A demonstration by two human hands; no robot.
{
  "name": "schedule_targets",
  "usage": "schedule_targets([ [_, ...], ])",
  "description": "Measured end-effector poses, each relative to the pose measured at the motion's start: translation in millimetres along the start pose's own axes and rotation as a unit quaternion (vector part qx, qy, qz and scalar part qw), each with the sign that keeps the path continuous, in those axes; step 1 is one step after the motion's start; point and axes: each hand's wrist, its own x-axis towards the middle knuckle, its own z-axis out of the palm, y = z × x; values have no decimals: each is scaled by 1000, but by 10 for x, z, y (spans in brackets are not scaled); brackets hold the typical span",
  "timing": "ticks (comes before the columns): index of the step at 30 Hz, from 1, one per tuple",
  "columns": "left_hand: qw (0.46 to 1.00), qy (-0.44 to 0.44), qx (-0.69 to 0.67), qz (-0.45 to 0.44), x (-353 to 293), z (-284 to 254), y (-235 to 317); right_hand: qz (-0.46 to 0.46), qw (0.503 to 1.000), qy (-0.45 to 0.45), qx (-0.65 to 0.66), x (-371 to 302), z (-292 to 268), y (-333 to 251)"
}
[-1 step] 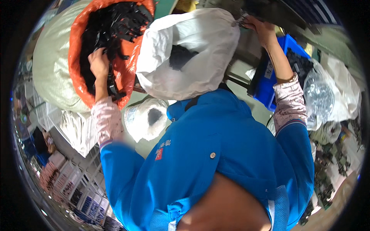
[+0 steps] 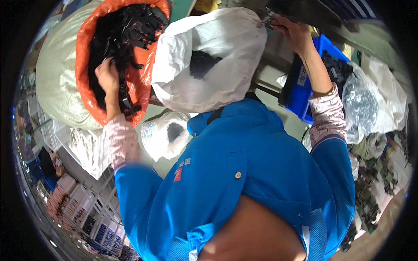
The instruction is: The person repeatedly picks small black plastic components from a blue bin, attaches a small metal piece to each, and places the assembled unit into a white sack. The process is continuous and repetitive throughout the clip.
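An orange-lined sack full of black plastic pieces stands at the upper left. My left hand reaches into it, fingers curled and closed among the pieces; whatever is between them is hidden. Beside it, a white plastic bag gapes open with a few dark pieces at its bottom. My right hand is at the dark bench edge beyond this bag's right rim. Its fingers are pinched together next to a small shiny metal part, and what they hold is too small to name.
A blue bin with black parts stands right of the white bag, next to a clear plastic bag. Below the sacks sits a smaller white bag. A pale rack with bundled parts fills the lower left.
My left hand has shifted slightly down and left within the orange-lined sack. Both sacks appear a little further left in view. My right hand stays near the metal part.
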Motion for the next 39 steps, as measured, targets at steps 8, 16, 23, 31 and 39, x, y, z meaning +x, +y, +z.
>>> schedule_targets([
  [8,894,119,-340,-267,-269,-1023,166,83,996,6,28,2,635,-725],
  [16,736,180,-540,-366,-699,-1025,-26,-102,983,-104,-114,143,560,-515],
  [23,589,133,-686,-406,-1497,-685,9,-346,899,-36,-267,39,642,-323],
  [31,513,-105,-751,-402,-1288,-812,3169,17,990,-77,-119,-1291,453,-7],
  [39,551,-408,-709,-166,-1204,-836,4221,32,997,-70,-26,-1801,287,-228],
])
